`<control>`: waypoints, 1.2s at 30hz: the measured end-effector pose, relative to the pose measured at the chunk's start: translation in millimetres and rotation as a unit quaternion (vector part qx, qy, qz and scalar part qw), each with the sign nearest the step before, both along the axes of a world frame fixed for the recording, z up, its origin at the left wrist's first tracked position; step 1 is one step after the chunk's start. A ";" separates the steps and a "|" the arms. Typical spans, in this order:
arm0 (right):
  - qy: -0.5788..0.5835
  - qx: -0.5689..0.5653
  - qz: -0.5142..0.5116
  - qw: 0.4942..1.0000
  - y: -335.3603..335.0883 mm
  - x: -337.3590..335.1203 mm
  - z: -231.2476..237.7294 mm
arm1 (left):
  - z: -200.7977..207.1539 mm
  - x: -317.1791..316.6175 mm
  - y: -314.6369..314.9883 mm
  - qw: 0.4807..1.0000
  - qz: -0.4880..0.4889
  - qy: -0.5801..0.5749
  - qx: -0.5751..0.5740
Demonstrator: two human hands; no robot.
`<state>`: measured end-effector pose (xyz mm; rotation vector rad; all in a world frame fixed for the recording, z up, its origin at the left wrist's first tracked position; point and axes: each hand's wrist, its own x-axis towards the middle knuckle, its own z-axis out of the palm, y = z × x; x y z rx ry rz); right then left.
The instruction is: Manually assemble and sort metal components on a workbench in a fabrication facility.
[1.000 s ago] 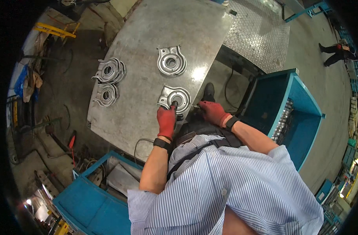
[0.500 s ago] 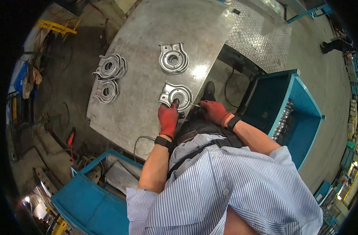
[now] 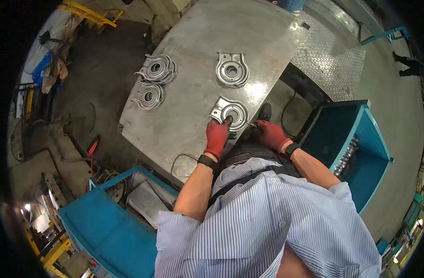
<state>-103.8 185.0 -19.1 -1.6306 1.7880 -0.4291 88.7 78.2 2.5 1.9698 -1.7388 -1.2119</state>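
A silver stamped metal bracket [image 3: 226,103], with a ringed round hole and a flat tab, lies at the near right edge of the steel table. My left hand [image 3: 217,139], in a red glove with dark fingertips, is closed on its near rim, a finger by the central hole. In my red-gloved right hand [image 3: 270,135] is a thin metal tool [image 3: 251,124], whose tip reaches the bracket's right rim; its exact kind is unclear. Farther up the table lies a small stack of like brackets [image 3: 232,72].
Two more bracket stacks [image 3: 157,69] stand along the left of the steel table [image 3: 188,106]. Right of me is a blue bin [image 3: 374,153] holding metal parts. A blue cart [image 3: 105,227] stands at lower left. Treadplate [image 3: 332,60] lies beyond the table's right edge. A person's legs [image 3: 409,65] show far right.
The whole view has shifted, so the table and brackets sit farther right in the picture. Both hands keep nearly the same hold at the bracket.
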 end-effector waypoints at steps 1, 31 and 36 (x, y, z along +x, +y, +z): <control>-0.011 -0.001 -0.009 1.000 -0.3 1.1 4.2 | -4.6 2.9 -1.5 0.995 0.054 0.075 0.044; -0.066 0.023 -0.198 0.978 38.4 -26.8 20.4 | 16.1 228.6 -197.3 0.964 0.044 -0.237 -0.116; -0.048 0.008 -0.207 0.977 42.7 -25.2 26.6 | 74.6 121.0 -133.4 0.937 0.049 -0.157 -0.309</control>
